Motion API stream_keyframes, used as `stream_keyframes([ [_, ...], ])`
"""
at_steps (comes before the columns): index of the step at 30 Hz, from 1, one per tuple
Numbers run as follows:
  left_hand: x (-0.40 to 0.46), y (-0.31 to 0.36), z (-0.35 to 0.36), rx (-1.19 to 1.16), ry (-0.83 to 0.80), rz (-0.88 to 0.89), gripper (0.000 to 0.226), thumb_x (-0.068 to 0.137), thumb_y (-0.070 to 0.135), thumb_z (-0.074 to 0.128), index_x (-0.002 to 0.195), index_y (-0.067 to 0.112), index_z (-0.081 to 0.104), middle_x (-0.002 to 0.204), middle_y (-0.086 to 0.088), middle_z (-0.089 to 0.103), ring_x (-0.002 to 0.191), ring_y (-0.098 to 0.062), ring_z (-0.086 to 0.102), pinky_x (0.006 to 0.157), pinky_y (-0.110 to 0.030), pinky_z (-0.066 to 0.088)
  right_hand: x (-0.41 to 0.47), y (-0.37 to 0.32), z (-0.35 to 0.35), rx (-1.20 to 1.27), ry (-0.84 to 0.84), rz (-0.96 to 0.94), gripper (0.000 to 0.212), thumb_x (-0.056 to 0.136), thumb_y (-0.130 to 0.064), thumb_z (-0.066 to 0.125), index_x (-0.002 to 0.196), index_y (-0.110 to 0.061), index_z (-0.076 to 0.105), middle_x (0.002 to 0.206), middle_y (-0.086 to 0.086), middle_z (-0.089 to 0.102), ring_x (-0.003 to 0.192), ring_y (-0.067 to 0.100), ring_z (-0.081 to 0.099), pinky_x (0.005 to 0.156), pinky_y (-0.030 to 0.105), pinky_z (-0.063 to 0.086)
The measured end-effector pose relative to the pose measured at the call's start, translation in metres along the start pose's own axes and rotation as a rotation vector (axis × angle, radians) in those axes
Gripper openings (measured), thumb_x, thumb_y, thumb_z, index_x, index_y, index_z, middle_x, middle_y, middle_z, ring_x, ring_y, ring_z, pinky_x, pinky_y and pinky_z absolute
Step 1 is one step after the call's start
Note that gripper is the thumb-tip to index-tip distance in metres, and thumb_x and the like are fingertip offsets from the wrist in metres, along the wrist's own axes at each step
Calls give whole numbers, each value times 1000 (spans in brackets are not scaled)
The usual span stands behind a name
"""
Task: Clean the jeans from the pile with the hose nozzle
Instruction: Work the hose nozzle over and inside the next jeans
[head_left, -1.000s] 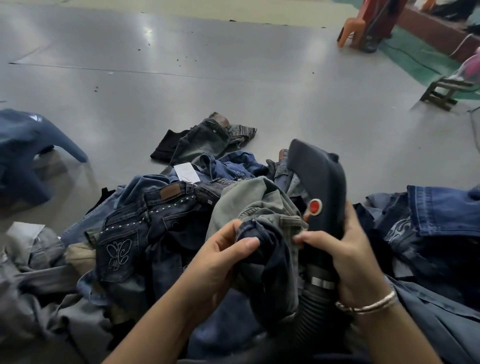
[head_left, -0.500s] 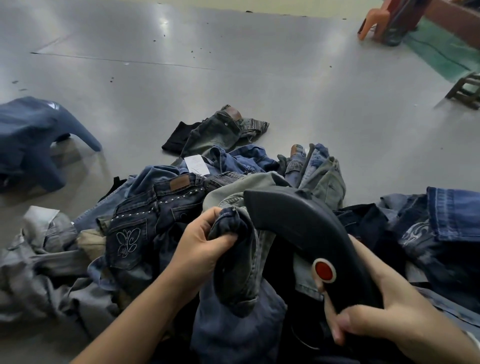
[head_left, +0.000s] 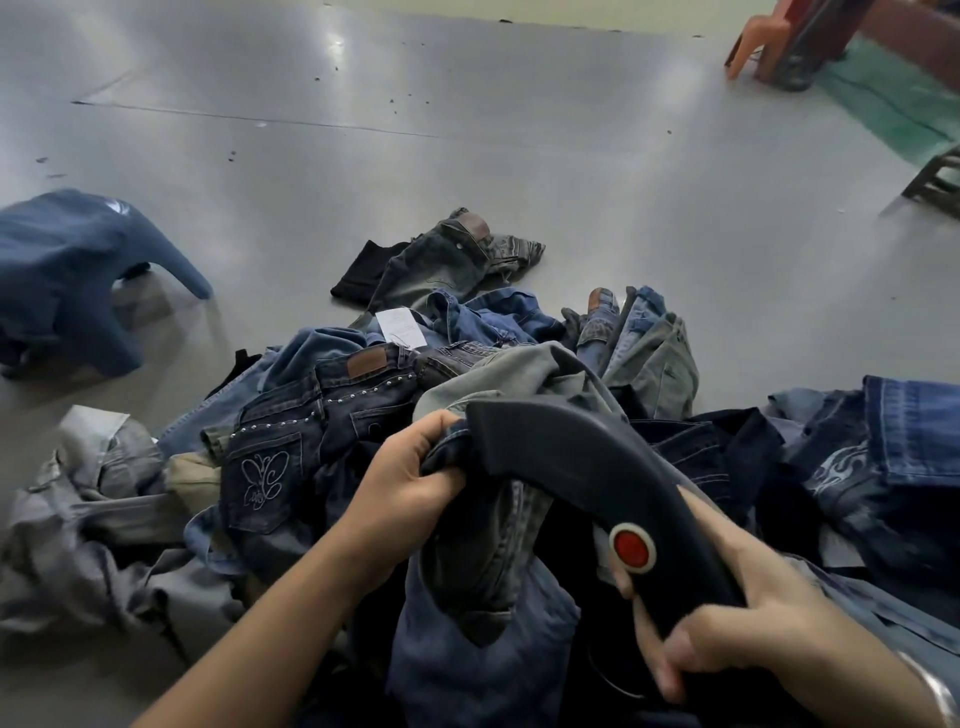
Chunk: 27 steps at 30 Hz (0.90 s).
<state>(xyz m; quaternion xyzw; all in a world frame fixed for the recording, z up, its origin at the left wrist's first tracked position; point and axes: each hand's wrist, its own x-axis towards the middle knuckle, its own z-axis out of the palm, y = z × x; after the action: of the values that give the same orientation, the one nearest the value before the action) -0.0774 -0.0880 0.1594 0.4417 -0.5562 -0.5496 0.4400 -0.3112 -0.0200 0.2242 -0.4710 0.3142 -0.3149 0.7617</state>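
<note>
The left hand (head_left: 402, 480) is curled tight around a bunched fold of dark blue denim jeans (head_left: 483, 540), gripping the cloth near the middle of the scene with the rest of the garment hanging down toward the near edge. The right hand (head_left: 727, 618) wraps its fingers around the handle of a black curved plastic hose nozzle (head_left: 582, 462), which carries a round red button (head_left: 631, 547) ringed in white; the thumb lies just beside that button. The nozzle's wide flat head points left and rests against the gripped fold, touching it next to the left hand's knuckles. Behind and around both hands spreads a loose pile of jeans (head_left: 363, 395) in blue, grey and black on the smooth grey floor (head_left: 467, 156), including a dark pair with silver studs and an embroidered butterfly pocket (head_left: 265, 480). A white paper tag (head_left: 400, 326) lies on the far side of the pile. To the far left a blue garment (head_left: 67, 270) is draped over a low object. At the far right stands an orange plastic chair (head_left: 753, 41).
</note>
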Motion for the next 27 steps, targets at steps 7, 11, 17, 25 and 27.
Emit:
stream_keyframes([
  [7, -1, 0, 2, 107, -64, 78, 15, 77, -13, 48, 80, -1, 58, 71, 1, 56, 68, -7, 50, 62, -21, 42, 7, 4, -3, -5, 193, -46, 39, 46, -3, 70, 82, -16, 63, 84, 16, 58, 47, 29, 57, 47, 30, 46],
  [11, 5, -1, -5, 170, 17, 114, 32, 78, -22, 47, 74, 8, 58, 70, 5, 54, 66, -2, 48, 62, -17, 40, 0, 3, -5, 16, 88, -46, 50, 53, 2, 69, 95, -24, 66, 88, 15, 59, 50, 30, 60, 49, 28, 47],
  [17, 4, 1, -5, 306, -5, 193, 34, 73, -11, 49, 71, 22, 54, 73, 15, 54, 73, 2, 46, 72, -10, 36, 10, 11, 3, 1, 120, -20, 45, 49, -1, 68, 91, -16, 64, 85, 18, 57, 49, 30, 58, 48, 28, 47],
  [25, 3, 1, -4, 16, -28, 37, 39, 78, -21, 44, 84, 12, 66, 75, -3, 64, 71, -12, 59, 63, -24, 50, 9, 7, 7, 78, 58, -41, 53, 52, 5, 65, 99, -20, 66, 84, 17, 59, 50, 29, 60, 50, 26, 49],
  [27, 1, 3, -1, 5, -67, 23, 28, 76, -10, 47, 79, 13, 64, 72, 0, 62, 70, -10, 56, 62, -22, 48, 12, 8, 6, 59, 103, -53, 45, 48, 1, 66, 90, -15, 65, 76, 16, 60, 47, 27, 58, 48, 25, 47],
])
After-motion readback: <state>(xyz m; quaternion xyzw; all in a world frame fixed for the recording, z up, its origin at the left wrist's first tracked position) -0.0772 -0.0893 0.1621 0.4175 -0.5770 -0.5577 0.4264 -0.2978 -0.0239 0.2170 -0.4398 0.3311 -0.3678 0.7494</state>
